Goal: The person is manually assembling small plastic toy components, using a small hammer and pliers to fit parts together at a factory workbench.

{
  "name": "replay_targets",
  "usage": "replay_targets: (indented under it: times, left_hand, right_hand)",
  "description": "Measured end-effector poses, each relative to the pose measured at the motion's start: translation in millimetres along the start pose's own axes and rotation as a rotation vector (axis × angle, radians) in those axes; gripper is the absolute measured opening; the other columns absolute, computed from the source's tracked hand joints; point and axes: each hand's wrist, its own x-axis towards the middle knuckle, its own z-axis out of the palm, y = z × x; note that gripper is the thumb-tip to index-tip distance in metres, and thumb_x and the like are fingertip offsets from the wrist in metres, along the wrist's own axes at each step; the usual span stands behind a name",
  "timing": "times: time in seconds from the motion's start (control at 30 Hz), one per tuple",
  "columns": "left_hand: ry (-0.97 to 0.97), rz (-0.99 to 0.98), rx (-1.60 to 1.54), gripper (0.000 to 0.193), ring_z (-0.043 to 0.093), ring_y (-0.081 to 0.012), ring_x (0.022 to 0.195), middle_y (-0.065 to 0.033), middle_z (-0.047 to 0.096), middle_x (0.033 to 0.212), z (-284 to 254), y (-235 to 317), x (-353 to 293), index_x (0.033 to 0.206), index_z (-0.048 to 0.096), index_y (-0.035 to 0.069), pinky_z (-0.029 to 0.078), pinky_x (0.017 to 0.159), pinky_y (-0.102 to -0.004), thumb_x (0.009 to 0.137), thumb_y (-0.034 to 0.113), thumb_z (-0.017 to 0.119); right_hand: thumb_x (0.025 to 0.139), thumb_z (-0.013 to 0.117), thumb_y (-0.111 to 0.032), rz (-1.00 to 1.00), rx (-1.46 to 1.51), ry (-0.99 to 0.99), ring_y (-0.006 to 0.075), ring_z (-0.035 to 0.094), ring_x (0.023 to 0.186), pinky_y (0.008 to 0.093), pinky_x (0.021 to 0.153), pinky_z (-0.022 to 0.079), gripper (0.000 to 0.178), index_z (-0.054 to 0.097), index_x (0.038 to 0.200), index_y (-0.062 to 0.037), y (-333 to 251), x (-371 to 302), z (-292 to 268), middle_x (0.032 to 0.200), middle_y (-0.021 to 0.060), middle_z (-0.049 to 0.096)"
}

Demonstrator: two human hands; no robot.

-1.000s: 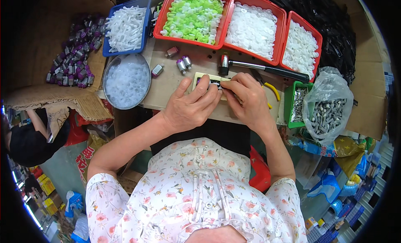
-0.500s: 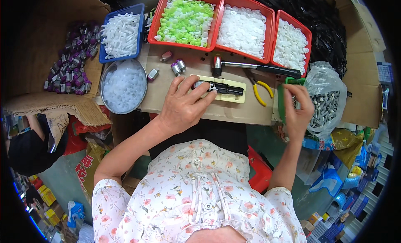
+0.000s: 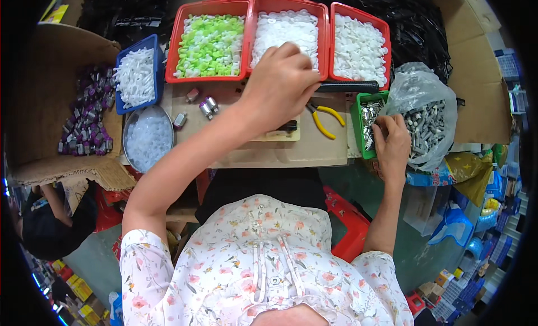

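My left hand point(image 3: 283, 85) reaches over the middle red bin point(image 3: 323, 23), its curled fingers at the small white plastic pieces point(image 3: 283, 26). The fingertips are hidden, so what they grip does not show. My right hand point(image 3: 394, 144) is at the near right rim of a green bin point(image 3: 356, 116) with shiny metal pins point(image 3: 370, 114). Thumb and fingers are bent together there; anything between them is too small to make out. Beneath my left forearm and wrist, a cream fixture point(image 3: 291, 136) with a black part point(image 3: 290, 126) in it is mostly covered.
Yellow-handled pliers point(image 3: 323, 126) and a black hammer handle point(image 3: 350, 86) lie beyond the fixture. Small motors point(image 3: 209, 107) lie left. Red bins, a blue bin point(image 3: 156, 74), a round bowl point(image 3: 172, 136) and a clear bag point(image 3: 448, 96) of metal parts ring the work area.
My left hand has left the fixture and moved up to the middle red bin. My right hand has lowered slightly beside the green bin. The whole view has shifted.
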Motion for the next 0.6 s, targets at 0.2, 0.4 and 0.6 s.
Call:
replay_targets:
  times: [0.2, 0.4, 0.6]
  left_hand:
    - [-0.151, 0.072, 0.144, 0.007, 0.057, -0.0274, 0.101, -0.0079, 0.065, 0.092, 60.5, -14.5, 66.7, 0.080, 0.073, 0.004, 0.047, 0.087, -0.0400, 0.075, 0.009, 0.073]
    - [-0.141, 0.160, 0.340, 0.008, 0.061, -0.0252, 0.100, -0.0091, 0.070, 0.089, 85.1, -23.2, 82.8, 0.073, 0.073, 0.006, 0.046, 0.084, -0.0388, 0.070, 0.010, 0.066]
    - [-0.108, 0.088, 0.138, 0.010, 0.062, -0.0269, 0.091, -0.0095, 0.070, 0.084, 74.6, -22.1, 73.5, 0.081, 0.077, 0.004, 0.047, 0.088, -0.0389, 0.076, 0.011, 0.073]
  right_hand:
    - [0.084, 0.069, -0.003, -0.051, -0.061, 0.095, 0.0362, 0.063, 0.075, 0.0445, 0.066, 0.047, 0.010, 0.068, 0.093, 0.0003, -0.4, 2.2, 7.3, 0.085, 0.0155, 0.061]
    - [0.084, 0.068, -0.003, -0.041, -0.033, 0.101, 0.0339, 0.063, 0.077, 0.0440, 0.068, 0.048, 0.005, 0.068, 0.088, 0.0001, -6.2, 7.9, 7.0, 0.082, 0.0139, 0.062]
    - [0.083, 0.068, -0.004, -0.067, -0.067, 0.097, 0.0339, 0.062, 0.077, 0.0444, 0.068, 0.048, 0.007, 0.068, 0.089, 0.0003, -7.3, 12.0, 12.3, 0.083, 0.0139, 0.061]
